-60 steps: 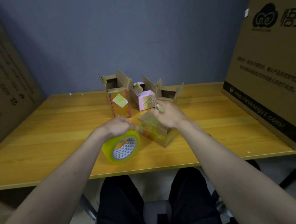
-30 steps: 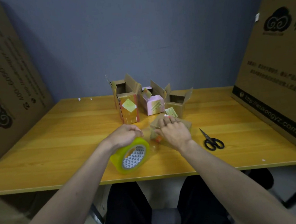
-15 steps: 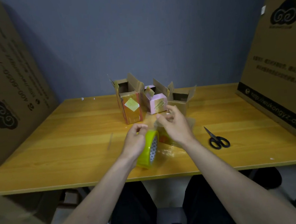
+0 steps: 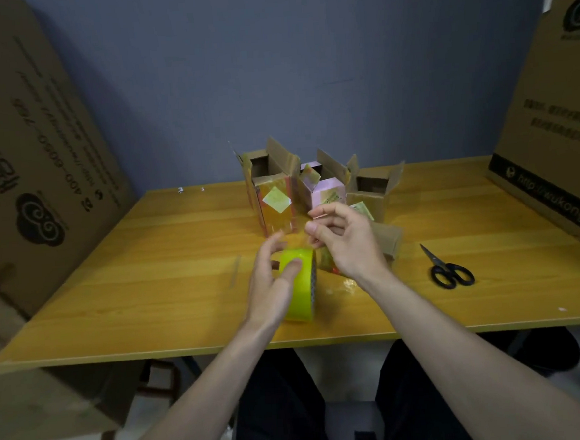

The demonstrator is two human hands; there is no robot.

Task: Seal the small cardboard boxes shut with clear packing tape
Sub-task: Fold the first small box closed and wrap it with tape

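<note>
Boxes (image 4: 272, 186) stand open; left grip (image 4: 272, 283) grasps tape roll (image 4: 300, 284), right grip (image 4: 345, 240) pinches its strip.

Tape roll turned on edge, right hand lifts off box

The left hand (image 4: 272, 283) now holds the tape roll (image 4: 300, 284) edge-on; the right hand (image 4: 343, 240) hovers, fingers curled, above the small box (image 4: 388, 240).

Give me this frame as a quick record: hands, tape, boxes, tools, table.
left hand: holds the tape roll, thumb on its outer face
right hand: fingers curled above the roll; looks to be pinching the clear tape end, hard to tell
tape roll: yellow-green, on edge on the table
box being taped: lies behind the right hand, mostly hidden
open boxes: tall brown box, pink box, low brown box, flaps up
scissors: black, right of the hands, untouched
table: wooden
</note>
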